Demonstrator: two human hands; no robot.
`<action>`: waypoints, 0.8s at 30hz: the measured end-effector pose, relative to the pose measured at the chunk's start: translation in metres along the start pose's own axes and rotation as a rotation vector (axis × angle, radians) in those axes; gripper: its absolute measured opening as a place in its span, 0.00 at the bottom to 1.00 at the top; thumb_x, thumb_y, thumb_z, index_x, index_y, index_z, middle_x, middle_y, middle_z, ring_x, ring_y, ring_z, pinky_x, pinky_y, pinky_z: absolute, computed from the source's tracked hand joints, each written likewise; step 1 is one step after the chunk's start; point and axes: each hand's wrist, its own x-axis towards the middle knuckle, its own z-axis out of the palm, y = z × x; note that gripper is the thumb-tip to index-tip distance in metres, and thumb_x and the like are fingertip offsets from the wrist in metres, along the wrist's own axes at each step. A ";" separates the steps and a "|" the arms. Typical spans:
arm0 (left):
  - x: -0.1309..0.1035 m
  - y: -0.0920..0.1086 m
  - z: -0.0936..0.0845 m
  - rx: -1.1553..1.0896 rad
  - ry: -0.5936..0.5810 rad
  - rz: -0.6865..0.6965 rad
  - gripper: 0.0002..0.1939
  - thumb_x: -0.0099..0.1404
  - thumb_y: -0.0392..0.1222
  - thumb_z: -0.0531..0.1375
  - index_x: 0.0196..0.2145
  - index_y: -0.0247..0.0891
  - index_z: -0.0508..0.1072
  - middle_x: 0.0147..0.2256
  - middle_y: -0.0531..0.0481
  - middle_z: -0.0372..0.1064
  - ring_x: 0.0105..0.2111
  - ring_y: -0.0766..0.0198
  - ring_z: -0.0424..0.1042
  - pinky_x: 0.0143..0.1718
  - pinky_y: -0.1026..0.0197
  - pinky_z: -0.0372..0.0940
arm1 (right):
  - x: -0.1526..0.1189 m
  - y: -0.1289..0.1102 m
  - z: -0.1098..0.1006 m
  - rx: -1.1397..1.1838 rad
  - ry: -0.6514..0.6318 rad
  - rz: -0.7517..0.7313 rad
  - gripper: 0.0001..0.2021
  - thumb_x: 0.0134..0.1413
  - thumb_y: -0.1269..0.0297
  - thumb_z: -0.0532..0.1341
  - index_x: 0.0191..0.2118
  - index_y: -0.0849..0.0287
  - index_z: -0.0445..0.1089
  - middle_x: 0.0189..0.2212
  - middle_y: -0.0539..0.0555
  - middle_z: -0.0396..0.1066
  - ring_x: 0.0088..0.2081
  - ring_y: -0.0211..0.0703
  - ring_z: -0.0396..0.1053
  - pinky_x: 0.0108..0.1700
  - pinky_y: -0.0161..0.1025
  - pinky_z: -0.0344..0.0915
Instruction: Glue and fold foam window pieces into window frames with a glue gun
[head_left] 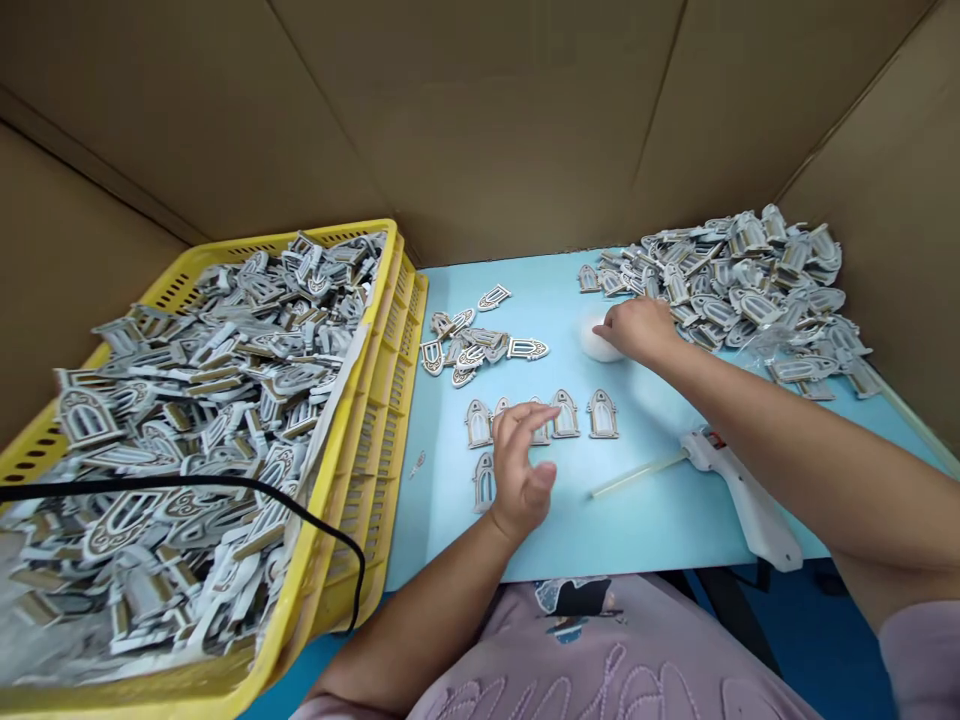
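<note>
My left hand hovers over a row of small arched window-shaped pieces, palm turned inward and fingers spread, holding nothing that I can see. It hides part of that row; another arched piece lies just left of the wrist. My right hand reaches to a round white thing, its fingers bent together at the edge of it. What lies between those fingertips is hidden. Below my right forearm rests a white glue gun, with a pale glue stick extending left from it.
A yellow plastic crate at the left is heaped with similar pieces. A loose cluster lies near the crate, and a large pile fills the back right. A black cable crosses the crate. Cardboard walls enclose the blue tabletop.
</note>
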 end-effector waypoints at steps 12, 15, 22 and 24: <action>-0.014 0.003 -0.037 -0.342 0.100 -0.357 0.15 0.68 0.49 0.57 0.46 0.38 0.74 0.36 0.47 0.74 0.39 0.61 0.73 0.42 0.59 0.68 | -0.035 0.003 -0.044 0.605 0.171 0.248 0.12 0.55 0.56 0.61 0.31 0.60 0.73 0.23 0.53 0.69 0.26 0.43 0.66 0.29 0.40 0.60; -0.014 0.012 -0.036 -0.509 -0.020 -0.485 0.17 0.66 0.50 0.61 0.47 0.37 0.74 0.36 0.47 0.74 0.35 0.64 0.73 0.37 0.63 0.66 | -0.078 -0.021 -0.051 0.802 0.058 0.155 0.13 0.53 0.52 0.62 0.29 0.57 0.73 0.28 0.53 0.73 0.28 0.42 0.67 0.29 0.39 0.60; -0.013 0.018 -0.039 -0.641 -0.174 -0.566 0.18 0.64 0.55 0.64 0.38 0.35 0.75 0.28 0.49 0.75 0.23 0.69 0.69 0.27 0.66 0.63 | -0.162 -0.085 -0.033 1.016 -0.223 -0.085 0.08 0.53 0.57 0.65 0.29 0.55 0.73 0.27 0.49 0.71 0.31 0.39 0.66 0.35 0.38 0.62; -0.018 0.016 -0.046 -0.522 -0.165 -0.560 0.14 0.65 0.51 0.63 0.33 0.35 0.75 0.25 0.52 0.73 0.23 0.70 0.68 0.26 0.66 0.63 | -0.170 -0.093 -0.026 1.150 -0.298 -0.102 0.06 0.52 0.60 0.67 0.36 0.53 0.74 0.30 0.48 0.72 0.33 0.38 0.68 0.37 0.37 0.64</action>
